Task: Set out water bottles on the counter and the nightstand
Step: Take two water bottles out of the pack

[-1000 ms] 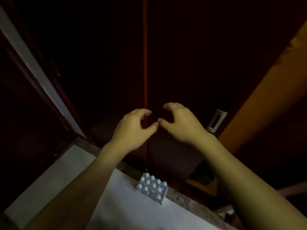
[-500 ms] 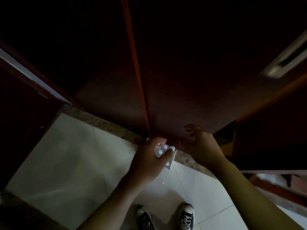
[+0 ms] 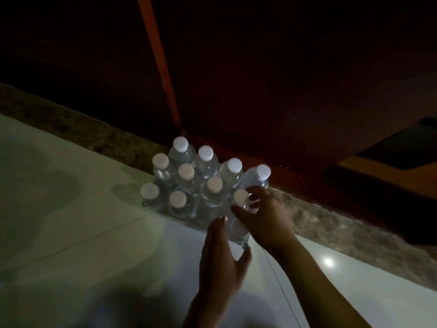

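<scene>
Pack of clear plastic water bottles (image 3: 189, 183) with round white caps sitting on glossy pale tiled floor (image 3: 71, 233), against speckled stone threshold (image 3: 343, 223) and dark wooden doors (image 3: 260, 79). Bottles standing upright, long axes vertical, caps pointing up toward camera. Right hand (image 3: 264, 218) reaching from near right, fingers curling around near-right bottle (image 3: 240, 202) below cap. Left hand (image 3: 220, 261) lying alongside near edge of pack, fingers straight and together, thumb spread.

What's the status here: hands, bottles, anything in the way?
Right hand gripping the near-corner bottle by its neck. Left hand open against the pack. Pack on the floor by the wardrobe doors. Nothing blocking.
</scene>
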A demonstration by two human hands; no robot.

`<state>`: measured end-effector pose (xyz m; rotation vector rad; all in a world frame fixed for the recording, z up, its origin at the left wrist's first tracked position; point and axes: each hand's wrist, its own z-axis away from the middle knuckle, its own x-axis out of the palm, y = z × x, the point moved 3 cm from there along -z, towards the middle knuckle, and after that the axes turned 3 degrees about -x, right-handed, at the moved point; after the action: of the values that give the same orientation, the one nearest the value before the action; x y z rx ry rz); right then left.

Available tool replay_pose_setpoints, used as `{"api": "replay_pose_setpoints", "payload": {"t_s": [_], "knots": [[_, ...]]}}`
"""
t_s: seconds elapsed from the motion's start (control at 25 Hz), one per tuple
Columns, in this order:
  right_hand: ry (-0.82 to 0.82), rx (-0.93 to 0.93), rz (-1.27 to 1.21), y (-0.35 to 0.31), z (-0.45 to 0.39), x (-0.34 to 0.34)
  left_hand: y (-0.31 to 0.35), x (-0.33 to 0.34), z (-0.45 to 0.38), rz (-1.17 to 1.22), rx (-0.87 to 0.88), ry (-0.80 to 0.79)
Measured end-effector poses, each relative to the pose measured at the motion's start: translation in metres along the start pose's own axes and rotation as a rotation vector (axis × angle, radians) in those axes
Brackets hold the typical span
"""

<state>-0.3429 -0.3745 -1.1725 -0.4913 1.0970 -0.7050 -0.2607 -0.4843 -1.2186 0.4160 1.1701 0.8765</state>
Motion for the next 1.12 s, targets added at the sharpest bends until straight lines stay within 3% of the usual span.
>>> {"api": "replay_pose_setpoints", "payload": {"t_s": [0.12, 0.36, 0.6, 0.68, 0.76, 0.88, 1.12], "knots": [[0.116, -0.046, -0.042, 0.034, -0.02, 0.03, -0.042, 0.043, -0.029, 0.024, 0.024, 0.081], [0.105, -0.284, 0.172, 0.03, -0.021, 0.032, -0.045, 0.04, -0.035, 0.082, 0.091, 0.163], [0.223, -0.411, -0.18, -0.029, 0.011, -0.041, 0.021, -0.035, -0.007, 0.233, 0.16, 0.323], [0.185, -0.437, -0.33, -0.093, 0.042, -0.095, 0.075, -0.101, 0.021, 0.313, 0.187, 0.347], [0.108, -0.473, -0.496, -0.173, 0.079, -0.157, 0.144, -0.179, 0.052, 0.427, 0.202, 0.269], [-0.049, -0.527, -0.742, -0.326, 0.146, -0.268, 0.271, -0.325, 0.118, 0.481, 0.275, 0.257], [-0.065, -0.659, -0.911, -0.643, 0.299, -0.488, 0.518, -0.615, 0.229, 0.735, 0.401, 0.026]]}}
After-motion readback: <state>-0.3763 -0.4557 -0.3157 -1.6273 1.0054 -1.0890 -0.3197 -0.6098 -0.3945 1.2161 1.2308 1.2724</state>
